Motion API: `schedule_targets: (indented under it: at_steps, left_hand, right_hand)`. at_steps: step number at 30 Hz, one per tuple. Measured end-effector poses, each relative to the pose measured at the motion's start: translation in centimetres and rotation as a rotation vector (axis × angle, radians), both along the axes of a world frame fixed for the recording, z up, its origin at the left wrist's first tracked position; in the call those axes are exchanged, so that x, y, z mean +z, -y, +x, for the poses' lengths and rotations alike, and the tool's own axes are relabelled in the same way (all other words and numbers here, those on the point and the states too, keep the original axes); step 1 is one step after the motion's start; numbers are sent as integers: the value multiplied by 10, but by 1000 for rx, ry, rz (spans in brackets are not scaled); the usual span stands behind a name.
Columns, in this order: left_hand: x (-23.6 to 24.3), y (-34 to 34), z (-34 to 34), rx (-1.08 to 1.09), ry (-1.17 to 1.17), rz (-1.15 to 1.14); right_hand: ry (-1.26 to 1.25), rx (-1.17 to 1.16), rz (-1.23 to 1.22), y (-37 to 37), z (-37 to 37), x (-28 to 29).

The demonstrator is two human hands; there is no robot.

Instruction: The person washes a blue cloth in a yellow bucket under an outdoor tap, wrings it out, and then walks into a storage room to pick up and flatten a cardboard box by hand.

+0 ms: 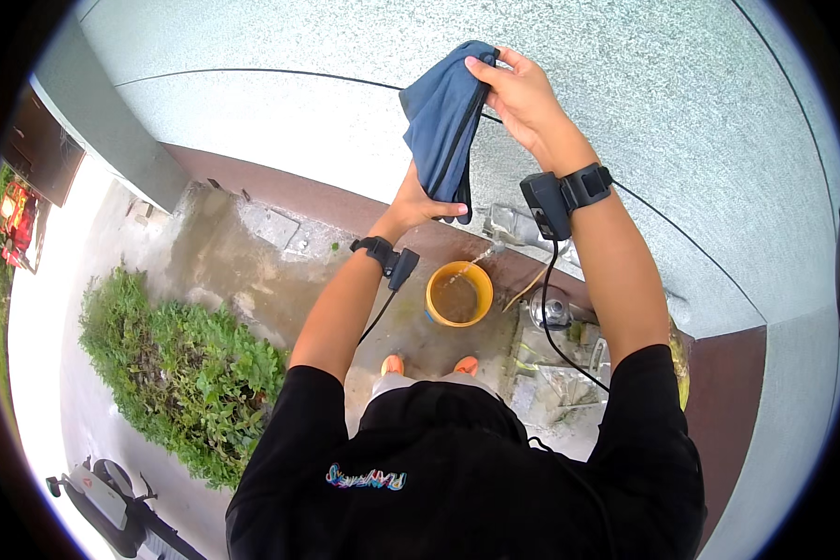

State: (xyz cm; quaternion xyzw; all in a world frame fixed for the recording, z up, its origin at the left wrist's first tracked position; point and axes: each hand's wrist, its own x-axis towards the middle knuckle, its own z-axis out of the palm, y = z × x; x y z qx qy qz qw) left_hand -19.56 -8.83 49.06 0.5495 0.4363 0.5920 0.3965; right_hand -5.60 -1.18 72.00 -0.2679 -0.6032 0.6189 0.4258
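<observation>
Up in front of the pale wall, both of my hands hold a blue-grey cloth with black edging. My right hand pinches its upper right corner between thumb and fingers. Lower down, my left hand grips the bottom end, its thumb over the black edge and its fingers partly behind the fabric. The cloth hangs in folds between the two hands. On the ground below, a yellow bucket holds brownish water, and a thin stream of water runs into it from beside the wall.
A rough pale wall with a dark red base stands ahead. Right of the bucket lie a stick, a round metal item and clear plastic. Green bushes grow at left; a scooter is at lower left.
</observation>
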Motion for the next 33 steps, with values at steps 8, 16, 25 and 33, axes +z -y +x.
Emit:
schedule_targets:
  at_steps: [8, 16, 25, 33]
  left_hand:
    - [-16, -43, 33, -127, 218, -437]
    - [-56, -83, 53, -414, 658, -786]
    - [-34, -68, 137, -388, 1075, -871]
    - [-113, -20, 111, -322, 1103, -894]
  right_hand:
    - [-72, -201, -121, -73, 68, -38]
    - [85, -403, -336, -119, 177, -152]
    - [660, 118, 517, -13, 198, -222]
    - [510, 324, 702, 35, 187, -252]
